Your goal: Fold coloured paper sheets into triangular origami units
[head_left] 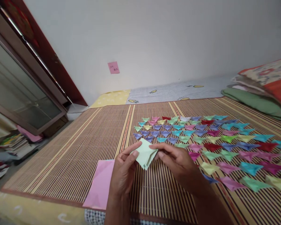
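Both my hands hold a pale green folded paper (145, 153) just above the striped mat (84, 147). My left hand (123, 175) pinches its left edge with thumb and fingers. Its right corner sits between the thumb and fingers of my right hand (178, 162). The paper is folded into a kite-like shape with a point hanging down. A stack of pink square paper (100, 184) lies flat on the mat under my left wrist. Several folded paper pieces in many colours (213, 143) lie in rows to the right of my hands.
The mat covers a bed against a white wall with a pink note (113, 67) stuck on it. Folded bedding and a pillow (267, 90) lie at the right. A glass-fronted cabinet (21, 81) and piled books (14, 143) stand at the left.
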`<state>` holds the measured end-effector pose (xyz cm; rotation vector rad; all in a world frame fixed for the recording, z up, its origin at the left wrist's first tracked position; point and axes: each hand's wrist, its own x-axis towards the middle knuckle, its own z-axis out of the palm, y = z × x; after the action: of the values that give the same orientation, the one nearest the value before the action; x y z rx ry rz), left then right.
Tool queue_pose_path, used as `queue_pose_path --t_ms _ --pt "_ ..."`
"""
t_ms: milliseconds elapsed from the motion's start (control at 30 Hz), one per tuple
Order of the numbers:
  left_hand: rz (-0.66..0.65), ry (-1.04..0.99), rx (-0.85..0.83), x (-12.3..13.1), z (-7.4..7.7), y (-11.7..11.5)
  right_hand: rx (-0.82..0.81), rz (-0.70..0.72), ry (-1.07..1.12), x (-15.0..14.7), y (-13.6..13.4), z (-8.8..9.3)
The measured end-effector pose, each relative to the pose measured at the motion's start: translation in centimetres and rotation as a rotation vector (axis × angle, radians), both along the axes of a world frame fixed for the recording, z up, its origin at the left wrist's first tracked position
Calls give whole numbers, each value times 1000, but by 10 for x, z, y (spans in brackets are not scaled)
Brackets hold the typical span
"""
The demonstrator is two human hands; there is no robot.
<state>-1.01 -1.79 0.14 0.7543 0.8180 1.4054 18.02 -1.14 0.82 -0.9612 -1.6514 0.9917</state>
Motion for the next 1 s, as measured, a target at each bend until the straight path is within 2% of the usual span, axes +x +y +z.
queue_pose_path --t_ms 133,367,633,733,833,900,1000 --pt "28 60 8 0 -3 0 -16 -19 20 -1 0 1" --pt "206 293 41 4 -11 -2 -89 -18 124 -5 2 -2" --pt "366 486 130 14 -7 -5 -88 -72 92 -7 5 -5" --pt "458 615 191 22 -4 -8 -87 -72 99 -13 3 -5" --pt "554 736 270 31 -2 -11 -43 -138 8 -18 2 -6" --pt "567 696 253 32 -1 -11 -10 -169 -76 -19 2 -7" --pt "422 489 114 23 -3 -6 -30 -94 -85 -17 3 -8"
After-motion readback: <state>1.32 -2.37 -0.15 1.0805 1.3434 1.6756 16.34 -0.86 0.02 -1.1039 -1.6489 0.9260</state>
